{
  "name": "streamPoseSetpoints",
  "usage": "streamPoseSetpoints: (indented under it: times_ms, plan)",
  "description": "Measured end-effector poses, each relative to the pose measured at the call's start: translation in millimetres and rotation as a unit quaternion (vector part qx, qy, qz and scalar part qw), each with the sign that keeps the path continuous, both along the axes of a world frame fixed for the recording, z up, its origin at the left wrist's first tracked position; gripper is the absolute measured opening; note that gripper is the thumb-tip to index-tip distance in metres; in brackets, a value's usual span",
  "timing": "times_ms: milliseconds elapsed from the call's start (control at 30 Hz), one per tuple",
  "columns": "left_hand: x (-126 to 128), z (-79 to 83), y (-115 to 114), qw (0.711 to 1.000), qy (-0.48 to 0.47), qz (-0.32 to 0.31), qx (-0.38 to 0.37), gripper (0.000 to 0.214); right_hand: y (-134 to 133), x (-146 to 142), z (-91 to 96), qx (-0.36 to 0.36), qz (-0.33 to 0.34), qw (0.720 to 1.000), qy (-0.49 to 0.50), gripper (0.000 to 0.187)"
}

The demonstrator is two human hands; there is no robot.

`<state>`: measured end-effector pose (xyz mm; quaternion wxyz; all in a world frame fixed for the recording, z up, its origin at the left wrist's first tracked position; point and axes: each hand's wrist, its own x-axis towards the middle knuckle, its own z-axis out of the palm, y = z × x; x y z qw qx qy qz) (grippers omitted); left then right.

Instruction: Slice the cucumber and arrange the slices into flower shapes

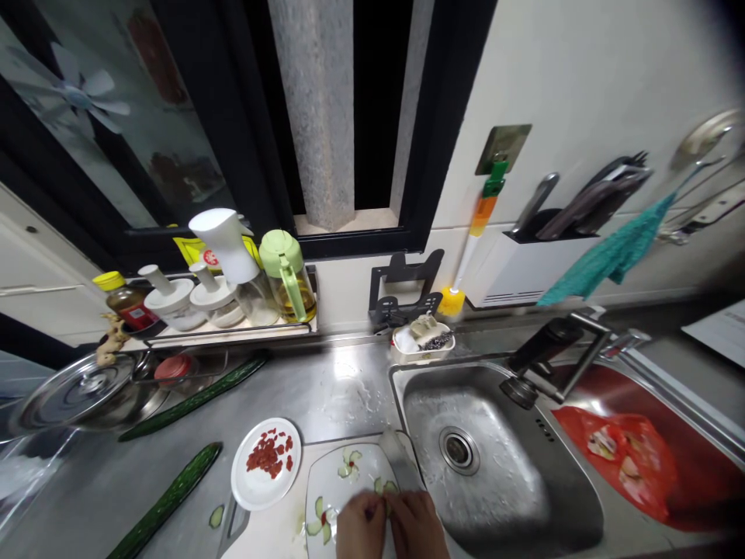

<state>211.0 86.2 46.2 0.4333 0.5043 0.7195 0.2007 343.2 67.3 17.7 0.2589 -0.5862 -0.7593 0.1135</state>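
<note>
My left hand [361, 526] and my right hand [416, 524] meet at the bottom edge, fingers pinched together over a white plate [341, 485] that carries cucumber slices arranged like flowers [349, 463]. Both pinch at small cucumber pieces [385, 487] on the plate's right side. A knife blade [399, 458] lies just beyond my right hand. Left of the plate stands a small round white dish of red berries [266, 462].
Two long cucumbers [192, 400] [166, 501] lie on the steel counter at left, near a pot lid [75, 392]. A shelf of condiment bottles [233, 279] runs along the window. The steel sink [489, 458] with faucet [552, 353] is right; a red bag [628, 458] lies beyond.
</note>
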Motion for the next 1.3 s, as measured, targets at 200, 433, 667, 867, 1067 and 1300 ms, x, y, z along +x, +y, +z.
streamPoseSetpoints:
  times_ms: [200,433,667,867,1067,1300]
  plan:
    - [-1.4,3.0,0.7,0.999,0.025,-0.032,0.001,0.029,1.8,-1.5,-4.6,0.004,0.0,1.0,-0.021,0.033]
    - [-1.4,10.9,2.6,0.999,0.033,-0.032,0.007,0.027,2.6,-3.4,7.0,-0.018,-0.005,1.0,0.001,0.033]
    - [-5.9,11.3,1.7,0.999,0.019,-0.034,-0.015,0.024,4.7,5.9,20.0,-0.054,0.03,0.998,0.003,0.035]
    - [-2.9,21.7,2.2,0.998,0.049,-0.035,0.001,0.025,6.5,8.4,25.1,-0.056,0.018,0.998,-0.014,0.033]
    - [-12.5,20.3,-3.8,0.998,0.044,-0.036,0.016,0.023,4.5,13.0,22.0,-0.013,0.039,0.999,-0.02,0.03]
    - [-88.4,25.7,-15.9,0.991,0.071,0.06,0.094,0.029,-7.2,-2.8,11.4,0.118,0.057,0.991,0.032,0.029]
